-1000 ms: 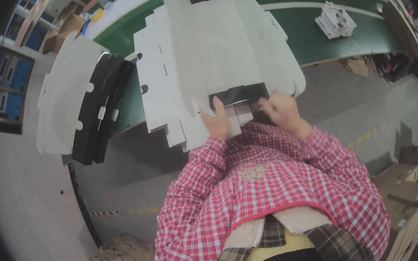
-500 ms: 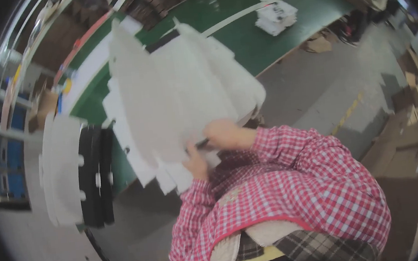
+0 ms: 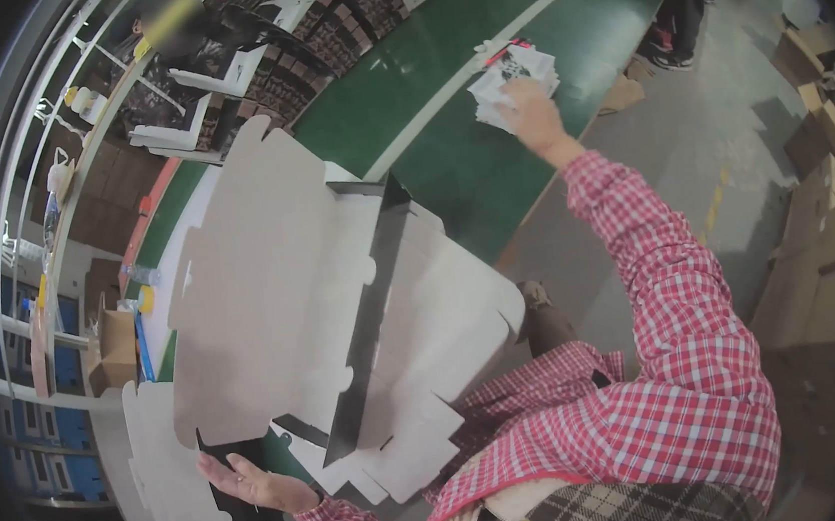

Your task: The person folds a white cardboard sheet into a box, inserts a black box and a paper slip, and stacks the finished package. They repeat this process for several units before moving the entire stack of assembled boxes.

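A cardboard box (image 3: 247, 267), pale inside with black outer walls, lies partly folded on flat box blanks (image 3: 443, 318). Its long side wall stands up and its lid flap is spread to the left. My left hand (image 3: 258, 485) is open at the box's lower left corner, fingers spread beside the black edge. On the green table (image 3: 476, 185), my right hand (image 3: 530, 117) reaches over a stack of white printed leaflets (image 3: 542, 66), its fingers stretched onto the top sheets. A small red object (image 3: 520, 43) lies at the back of the stack.
More white and black blanks (image 3: 171, 465) hang over the table's left end. Rows of dark, folded boxes (image 3: 318, 59) stand along the back. A metal rack (image 3: 77, 173) rises at left; large cartons (image 3: 806, 273) line the right side. Another person's legs (image 3: 686, 24) show beyond the table.
My hands have moved apart: the right out to the leaflets, the left to the box's lower left corner. The flat blank now has a raised black side wall.
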Available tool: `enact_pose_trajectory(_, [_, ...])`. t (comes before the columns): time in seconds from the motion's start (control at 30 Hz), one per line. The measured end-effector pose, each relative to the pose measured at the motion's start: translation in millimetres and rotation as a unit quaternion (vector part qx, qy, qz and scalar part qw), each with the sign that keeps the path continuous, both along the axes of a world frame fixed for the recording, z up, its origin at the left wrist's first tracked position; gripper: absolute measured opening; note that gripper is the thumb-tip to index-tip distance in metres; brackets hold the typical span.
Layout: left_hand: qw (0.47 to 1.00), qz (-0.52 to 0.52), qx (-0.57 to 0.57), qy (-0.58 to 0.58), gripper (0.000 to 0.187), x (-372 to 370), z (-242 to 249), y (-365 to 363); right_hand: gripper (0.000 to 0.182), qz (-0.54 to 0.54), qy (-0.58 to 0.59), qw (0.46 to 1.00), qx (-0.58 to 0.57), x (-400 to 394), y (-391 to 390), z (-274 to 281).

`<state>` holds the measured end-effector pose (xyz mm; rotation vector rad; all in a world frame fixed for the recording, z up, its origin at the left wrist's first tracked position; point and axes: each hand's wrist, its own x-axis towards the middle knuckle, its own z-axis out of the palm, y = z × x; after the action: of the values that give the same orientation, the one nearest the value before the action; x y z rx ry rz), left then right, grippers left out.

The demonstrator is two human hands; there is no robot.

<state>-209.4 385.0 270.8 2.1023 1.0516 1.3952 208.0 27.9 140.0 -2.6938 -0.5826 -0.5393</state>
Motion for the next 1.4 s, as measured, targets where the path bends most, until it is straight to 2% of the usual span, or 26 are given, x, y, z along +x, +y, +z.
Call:
enact_pose_trajectory(0.07, [0.996,-0.039,0.020,0.072,0.036,16,17,-17,0.035,-0.065,0.082,0.995,-0.002,15,-20,6])
enact_pose_trajectory(0.17, [0.991,-0.126,-0.028,0.030,0.036,22,13,-19,0.038,-0.116,0.171,0.976,-0.061,4,-27,33])
enact_pose_trajectory(0.27, [0.981,-0.188,-0.049,0.012,0.038,42,12,-14,0.031,-0.149,0.144,0.977,-0.043,3,-44,41])
enact_pose_trajectory(0.37, [0.972,-0.228,-0.053,0.014,0.038,58,23,-13,0.035,-0.165,0.147,0.972,-0.075,-16,-43,44])
enact_pose_trajectory(0.47, [0.969,-0.238,-0.059,0.022,0.038,60,31,-16,0.021,-0.159,0.107,0.978,-0.086,-15,-38,19])
enact_pose_trajectory(0.6, [0.967,-0.242,-0.066,0.038,0.037,60,29,-17,0.016,-0.133,0.151,0.979,-0.036,-19,-33,36])
enact_pose_trajectory(0.63, [0.962,-0.255,-0.081,0.047,0.035,62,28,-18,0.019,-0.124,0.182,0.975,-0.011,-21,-33,42])
enact_pose_trajectory(0.67, [0.958,-0.265,-0.096,0.054,0.034,62,26,-20,0.028,-0.111,0.211,0.971,0.012,-21,-32,49])
enact_pose_trajectory(0.7, [0.952,-0.281,-0.087,0.081,0.032,65,22,-18,0.027,-0.090,0.167,0.982,0.024,-15,-26,55])
enact_pose_trajectory(0.77, [0.915,-0.337,-0.044,0.217,0.025,64,19,-12,0.027,-0.002,0.014,0.996,0.093,6,8,66])
enact_pose_trajectory(0.8, [0.917,-0.318,-0.027,0.242,0.023,69,16,-11,0.025,0.052,0.015,0.990,0.129,5,38,86])
enact_pose_trajectory(0.9, [0.867,-0.277,0.031,0.413,0.025,75,3,0,0.027,0.281,0.069,0.910,0.296,-17,132,150])
enact_pose_trajectory(0.93, [0.864,-0.262,0.026,0.429,0.026,81,-5,3,0.030,0.333,0.079,0.888,0.306,-23,155,168])
enact_pose_trajectory(0.97, [0.831,-0.240,0.119,0.487,0.015,97,-10,3,0.034,0.450,0.027,0.841,0.300,-25,166,179])
enact_pose_trajectory(1.03, [0.824,-0.249,0.111,0.496,0.007,103,-14,8,0.034,0.531,-0.063,0.822,0.195,-24,196,190])
enact_pose_trajectory(1.07, [0.810,-0.264,0.113,0.511,0.009,106,-15,14,0.035,0.567,-0.120,0.804,0.135,-26,209,190])
enact_pose_trajectory(1.1, [0.810,-0.253,0.117,0.516,0.009,100,-17,22,0.039,0.570,-0.124,0.808,0.084,-22,224,186])
enact_pose_trajectory(1.17, [0.805,-0.212,0.150,0.534,0.010,91,-19,36,0.063,0.558,-0.148,0.809,-0.112,-10,254,179])
enact_pose_trajectory(1.2, [0.816,-0.207,0.166,0.513,0.012,93,-19,47,0.053,0.550,-0.091,0.821,-0.124,1,252,189])
enact_pose_trajectory(1.23, [0.837,-0.202,0.204,0.466,0.017,93,-19,48,0.038,0.523,0.021,0.840,-0.146,9,237,199])
enact_pose_trajectory(1.27, [0.854,-0.197,0.242,0.417,0.023,95,-22,53,0.036,0.486,0.134,0.847,-0.166,18,225,206])
enact_pose_trajectory(1.33, [0.875,-0.202,0.242,0.367,0.010,108,-19,38,0.038,0.482,0.150,0.858,-0.097,37,166,194])
enact_pose_trajectory(1.37, [0.892,-0.199,0.247,0.322,0.023,110,-28,17,0.047,0.481,0.144,0.863,-0.055,40,124,186])
enact_pose_trajectory(1.4, [0.892,-0.202,0.261,0.310,0.024,122,-29,10,0.052,0.463,0.160,0.870,-0.057,29,96,185])
